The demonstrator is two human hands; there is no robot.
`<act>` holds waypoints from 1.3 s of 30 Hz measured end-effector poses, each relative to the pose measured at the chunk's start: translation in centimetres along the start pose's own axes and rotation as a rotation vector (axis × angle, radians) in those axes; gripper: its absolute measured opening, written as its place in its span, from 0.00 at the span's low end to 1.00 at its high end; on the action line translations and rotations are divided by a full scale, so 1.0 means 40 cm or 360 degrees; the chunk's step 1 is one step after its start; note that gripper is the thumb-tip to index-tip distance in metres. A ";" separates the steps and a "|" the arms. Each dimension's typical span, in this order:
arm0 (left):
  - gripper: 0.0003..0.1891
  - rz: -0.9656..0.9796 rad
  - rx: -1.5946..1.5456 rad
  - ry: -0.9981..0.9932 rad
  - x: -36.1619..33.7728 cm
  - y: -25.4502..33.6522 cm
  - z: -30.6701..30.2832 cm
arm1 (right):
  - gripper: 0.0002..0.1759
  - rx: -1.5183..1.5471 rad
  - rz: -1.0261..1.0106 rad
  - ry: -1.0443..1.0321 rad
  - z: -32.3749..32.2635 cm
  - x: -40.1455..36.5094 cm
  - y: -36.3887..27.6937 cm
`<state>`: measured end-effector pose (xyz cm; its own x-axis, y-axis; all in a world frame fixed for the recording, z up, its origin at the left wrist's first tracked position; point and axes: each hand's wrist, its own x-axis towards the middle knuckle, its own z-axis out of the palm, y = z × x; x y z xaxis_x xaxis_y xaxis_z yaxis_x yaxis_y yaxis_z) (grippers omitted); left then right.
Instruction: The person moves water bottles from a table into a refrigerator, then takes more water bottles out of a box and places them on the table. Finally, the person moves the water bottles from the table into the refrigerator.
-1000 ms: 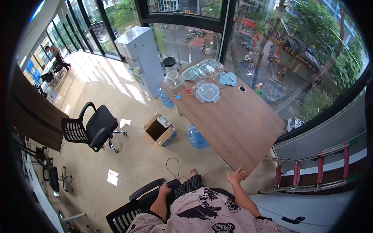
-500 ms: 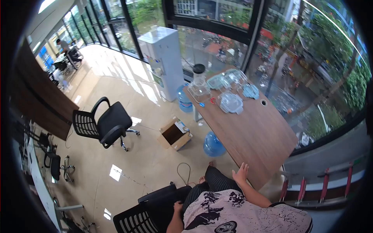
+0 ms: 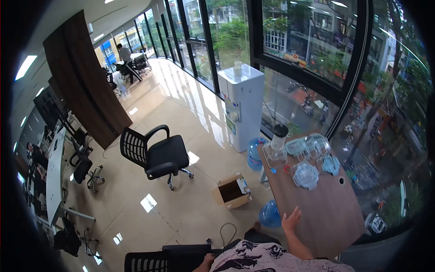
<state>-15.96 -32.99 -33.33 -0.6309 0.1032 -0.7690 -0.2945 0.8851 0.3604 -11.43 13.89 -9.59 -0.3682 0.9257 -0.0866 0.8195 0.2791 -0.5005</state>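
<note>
My right hand (image 3: 291, 221) hovers at the near left edge of the wooden table (image 3: 308, 217), fingers stretched out and nothing in them. My left hand (image 3: 208, 259) is low beside my body, against the black chair (image 3: 183, 256) next to me; its fingers are mostly hidden. On the table's far half stand clear food containers (image 3: 312, 145), a clear container with a pale lid (image 3: 305, 175), and another with a light blue lid (image 3: 331, 165). A glass jar with a black lid (image 3: 280, 132) stands at the far left corner. Small blue and red pieces lie near it.
An open cardboard box (image 3: 232, 191) sits on the floor left of the table, near two blue water bottles (image 3: 270, 214) (image 3: 254, 160). A white water dispenser (image 3: 244, 109) stands by the windows. A black office chair (image 3: 165, 156) is farther left. People are at distant desks.
My view has swung up and to the left, so the table and chair appear lower and farther right. My right hand stays open by the table edge; my left stays beside the chair.
</note>
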 end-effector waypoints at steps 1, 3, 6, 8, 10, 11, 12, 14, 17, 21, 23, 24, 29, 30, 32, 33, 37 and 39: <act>0.21 0.0004 0.0083 -0.0042 0.008 0.044 -0.027 | 0.47 0.0016 -0.0022 -0.0001 0.009 0.018 0.009; 0.22 -0.0002 0.0156 -0.0072 0.038 0.142 -0.092 | 0.40 -0.0012 0.0101 0.0029 0.031 0.042 0.041; 0.25 0.0299 0.0193 0.0123 0.078 0.290 -0.174 | 0.33 -0.0231 0.0099 -0.0105 0.007 0.048 0.030; 0.26 0.0303 -0.0045 0.0174 0.018 0.443 -0.232 | 0.31 -0.0210 0.0126 -0.0157 -0.023 0.052 0.010; 0.26 0.0321 -0.0137 0.0157 -0.007 0.532 -0.247 | 0.29 -0.0178 0.0155 -0.0201 -0.034 0.068 -0.008; 0.25 0.0344 -0.0224 0.0116 -0.009 0.560 -0.252 | 0.29 -0.0234 0.0111 -0.0130 -0.033 0.076 -0.006; 0.25 0.0344 -0.0232 0.0131 0.003 0.565 -0.245 | 0.28 -0.0291 0.0068 -0.0057 -0.031 0.086 -0.003; 0.27 0.0392 -0.0015 -0.0037 0.054 0.548 -0.207 | 0.32 -0.0230 0.0047 -0.0026 -0.019 0.111 0.010; 0.27 0.0187 0.0002 -0.0005 0.055 0.567 -0.207 | 0.35 -0.0024 -0.0001 0.0068 0.008 0.135 0.049; 0.27 0.0210 0.0163 0.0025 0.050 0.634 -0.247 | 0.33 0.0130 -0.0155 0.0214 0.043 0.135 0.108; 0.26 0.0323 0.0275 0.0105 0.034 0.664 -0.258 | 0.32 0.0132 -0.0211 0.0196 0.036 0.133 0.113; 0.26 0.0314 0.0266 0.0109 0.036 0.672 -0.261 | 0.30 0.0132 -0.0246 0.0189 0.031 0.130 0.109; 0.25 0.0060 0.0472 0.0182 0.000 0.732 -0.296 | 0.26 0.0099 -0.0278 0.0263 0.036 0.125 0.101; 0.25 0.0061 0.0479 0.0183 -0.013 0.741 -0.306 | 0.25 0.0090 -0.0303 0.0286 0.041 0.126 0.102; 0.25 0.0079 0.0583 0.0266 -0.034 0.760 -0.322 | 0.25 0.0095 -0.0293 0.0304 0.051 0.130 0.105; 0.25 0.0081 0.0590 0.0263 -0.044 0.767 -0.328 | 0.25 0.0091 -0.0288 0.0317 0.053 0.129 0.108; 0.26 0.0067 0.0634 0.0265 -0.105 0.810 -0.361 | 0.25 0.0040 -0.0308 0.0349 0.060 0.133 0.109; 0.26 0.0134 0.0734 0.0194 -0.102 0.809 -0.374 | 0.25 0.0016 -0.0278 0.0365 0.075 0.136 0.117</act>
<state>-33.65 -11.55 -10.63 -0.7267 0.1537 -0.6696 0.0927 0.9877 0.1261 -10.90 19.45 -15.00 -0.3936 0.8977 0.1980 0.7475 0.4379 -0.4995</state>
